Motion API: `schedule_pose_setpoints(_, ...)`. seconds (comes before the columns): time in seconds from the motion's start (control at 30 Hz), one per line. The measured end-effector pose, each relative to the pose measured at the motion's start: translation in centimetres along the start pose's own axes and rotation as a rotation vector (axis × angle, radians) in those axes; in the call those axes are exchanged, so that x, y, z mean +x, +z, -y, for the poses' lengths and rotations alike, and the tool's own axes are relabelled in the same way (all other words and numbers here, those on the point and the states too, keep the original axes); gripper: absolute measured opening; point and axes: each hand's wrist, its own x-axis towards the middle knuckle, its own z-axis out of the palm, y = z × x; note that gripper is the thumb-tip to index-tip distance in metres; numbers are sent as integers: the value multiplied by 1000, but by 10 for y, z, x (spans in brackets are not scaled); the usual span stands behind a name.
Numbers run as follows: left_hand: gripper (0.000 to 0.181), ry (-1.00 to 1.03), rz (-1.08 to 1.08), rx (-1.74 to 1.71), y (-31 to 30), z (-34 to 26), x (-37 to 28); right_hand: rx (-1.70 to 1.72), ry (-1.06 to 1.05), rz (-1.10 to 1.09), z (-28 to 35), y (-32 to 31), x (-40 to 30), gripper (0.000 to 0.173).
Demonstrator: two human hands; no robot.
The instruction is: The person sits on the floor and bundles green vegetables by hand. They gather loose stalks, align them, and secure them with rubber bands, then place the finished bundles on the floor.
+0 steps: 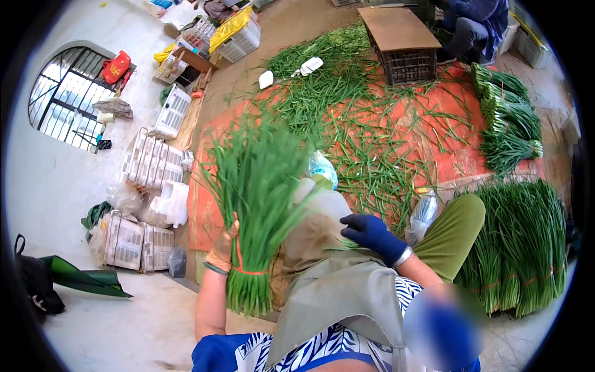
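Note:
My left hand (221, 249), in an orange-toned glove, holds a large bunch of long green leafy stalks (253, 209), perhaps Chinese chives. An orange-red band (250, 271) circles the bunch near its pale lower ends, and a strand of it runs up to my fingers. The leaf tips are blurred. In a dark blue glove, my right hand (372, 235) is over my apron-covered lap, its fingers apart and slightly bent; a few loose green leaves (348, 245) lie just below it. To the right, several banded bunches (520, 246) stand upright in a row.
Loose leaves (386, 172) litter an orange-red sheet (214, 200). Banded bunches (506, 111) lie stacked at the right. A board-topped crate (402, 35) stands ahead, near a crouching person (474, 28). White plastic crates (153, 158) line the left wall. A clear plastic bag (424, 214) lies by my knee.

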Motion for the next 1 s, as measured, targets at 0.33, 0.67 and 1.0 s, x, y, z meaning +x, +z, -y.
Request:
schedule_pose_setpoints(0.33,61,-101,-26,-60,37,115,8,-889,-767,-152,56,39,49,72)
schedule_pose_setpoints(0.67,41,33,-246,-86,56,80,-13,-704,-572,185,13,59,4,47)
schedule_pose_setpoints(1.0,41,159,-394,202,84,72,-17,-797,-897,-270,64,47,64,66)
